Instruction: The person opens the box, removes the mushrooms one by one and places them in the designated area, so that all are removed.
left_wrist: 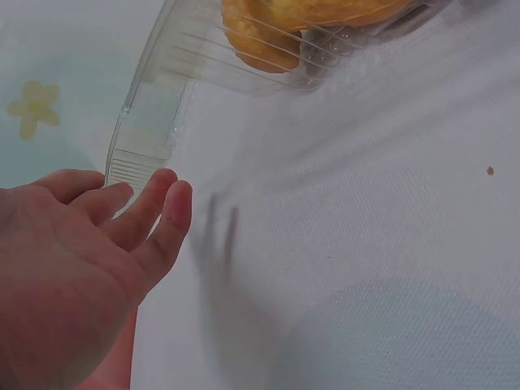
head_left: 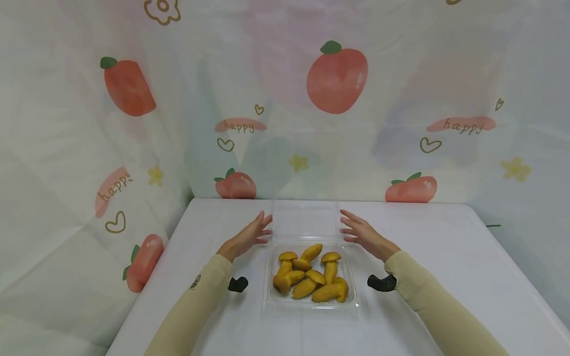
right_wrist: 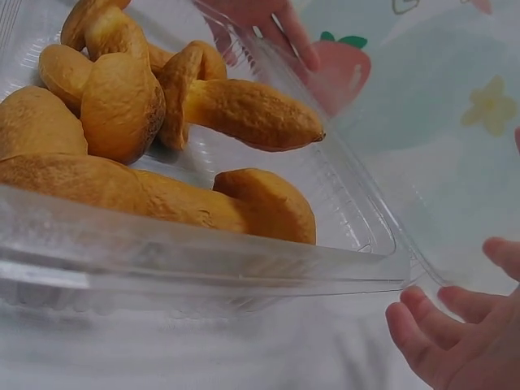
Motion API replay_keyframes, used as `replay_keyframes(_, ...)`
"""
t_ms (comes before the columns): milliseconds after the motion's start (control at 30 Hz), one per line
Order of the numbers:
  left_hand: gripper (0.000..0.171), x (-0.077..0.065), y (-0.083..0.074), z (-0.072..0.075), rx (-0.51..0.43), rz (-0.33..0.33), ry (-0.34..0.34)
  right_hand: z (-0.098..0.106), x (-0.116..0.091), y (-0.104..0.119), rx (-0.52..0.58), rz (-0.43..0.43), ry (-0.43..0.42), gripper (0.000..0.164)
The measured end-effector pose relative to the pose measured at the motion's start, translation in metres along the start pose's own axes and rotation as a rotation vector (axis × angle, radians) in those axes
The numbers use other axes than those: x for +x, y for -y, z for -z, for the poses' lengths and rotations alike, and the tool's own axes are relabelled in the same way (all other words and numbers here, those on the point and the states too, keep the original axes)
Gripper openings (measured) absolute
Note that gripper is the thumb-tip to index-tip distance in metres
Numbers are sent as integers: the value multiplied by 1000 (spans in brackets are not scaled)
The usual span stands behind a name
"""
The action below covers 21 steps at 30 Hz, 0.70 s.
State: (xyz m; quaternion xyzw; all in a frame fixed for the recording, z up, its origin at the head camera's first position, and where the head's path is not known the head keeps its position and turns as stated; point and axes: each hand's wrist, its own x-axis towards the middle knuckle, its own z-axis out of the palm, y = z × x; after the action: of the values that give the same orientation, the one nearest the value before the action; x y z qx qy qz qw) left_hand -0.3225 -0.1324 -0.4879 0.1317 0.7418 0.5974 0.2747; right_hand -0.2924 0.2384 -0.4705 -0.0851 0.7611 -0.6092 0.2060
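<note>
A clear plastic clamshell box (head_left: 352, 277) stands on the white table with its lid (head_left: 305, 222) raised or laid back at the far side. Several yellow-brown mushrooms (head_left: 330, 267) lie inside the box, also seen close up as mushrooms (right_wrist: 244, 114) in the right wrist view. My left hand (head_left: 249, 236) is at the lid's left edge, fingers extended and spread. On the opposite side, my right hand (head_left: 366, 235) is by the lid's right edge, its fingers likewise spread. Whether the fingertips touch the plastic I cannot tell. Neither hand grips anything.
Behind the white table (head_left: 418, 296) hangs a printed backdrop (head_left: 285, 99) with fruit and hearts, meeting the table's far edge. A similar sheet (head_left: 53, 198) runs along the left side. Black wrist-worn pieces (head_left: 382, 283) jut inward from beneath the sleeves.
</note>
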Motion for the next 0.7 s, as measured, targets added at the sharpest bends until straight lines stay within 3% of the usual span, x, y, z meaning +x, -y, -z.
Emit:
replay_keyframes(533, 91, 4, 10, -3, -21, 29, -18, -2, -3, -1, -50, -27, -5, 73)
replay_keyframes(700, 79, 5, 12, -3, 1, 32, -21, -3, -2, -1, -57, -27, -10, 73)
